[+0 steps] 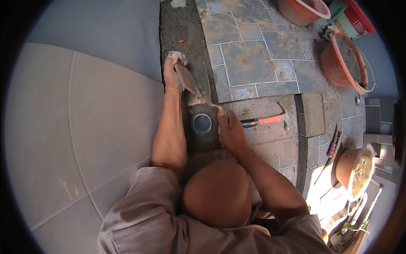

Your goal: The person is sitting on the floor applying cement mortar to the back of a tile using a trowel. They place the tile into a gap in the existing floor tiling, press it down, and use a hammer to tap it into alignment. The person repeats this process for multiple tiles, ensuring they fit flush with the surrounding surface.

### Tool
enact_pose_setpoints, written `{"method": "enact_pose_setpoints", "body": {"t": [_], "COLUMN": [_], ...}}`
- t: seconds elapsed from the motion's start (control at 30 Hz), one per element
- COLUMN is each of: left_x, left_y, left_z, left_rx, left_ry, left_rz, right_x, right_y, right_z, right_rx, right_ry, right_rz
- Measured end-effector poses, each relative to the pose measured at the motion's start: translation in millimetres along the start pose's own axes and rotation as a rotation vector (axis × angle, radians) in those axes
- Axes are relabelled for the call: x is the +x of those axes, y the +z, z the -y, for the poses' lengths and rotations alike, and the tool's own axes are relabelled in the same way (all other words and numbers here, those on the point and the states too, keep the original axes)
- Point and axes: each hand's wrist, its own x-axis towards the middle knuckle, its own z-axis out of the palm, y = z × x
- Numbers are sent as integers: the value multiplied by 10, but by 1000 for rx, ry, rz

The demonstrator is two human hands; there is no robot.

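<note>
Head camera looks steeply down, close over the floor (253, 59) (fisheye).

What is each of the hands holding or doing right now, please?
Left hand: closed on a flat tile piece.
Right hand: closed on a trowel by its handle.

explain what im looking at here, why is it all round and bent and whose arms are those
This is one picture from a wide fisheye camera worn on a person's head, looking down, so straight lines bend near the rim. The arms coming up from below are that person's own. The left hand holds a small flat tile piece on edge over a strip of grey mortar. The right hand has its grip on a trowel. Between the hands sits a round floor drain. A hammer with an orange handle lies on the paved floor, and orange buckets stand to the right.
</note>
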Motion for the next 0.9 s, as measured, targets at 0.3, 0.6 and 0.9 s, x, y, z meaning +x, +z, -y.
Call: {"method": "enact_pose_setpoints", "body": {"t": [0.3,0.6,0.9], "left_x": [-210,-282,-304], "left_y": [-221,-114,-172], "left_z": [-124,-153,-140], "left_rx": [-83,82,157], "left_ry": [80,62,82], "left_rz": [55,58,76], "right_x": [319,399,398], "right_y": [128,78,65], "right_z": [-191,-67,-142], "right_rx": [-30,-257,-252], "right_ry": [-45,-147,-188], "right_rz": [32,36,-18]}}
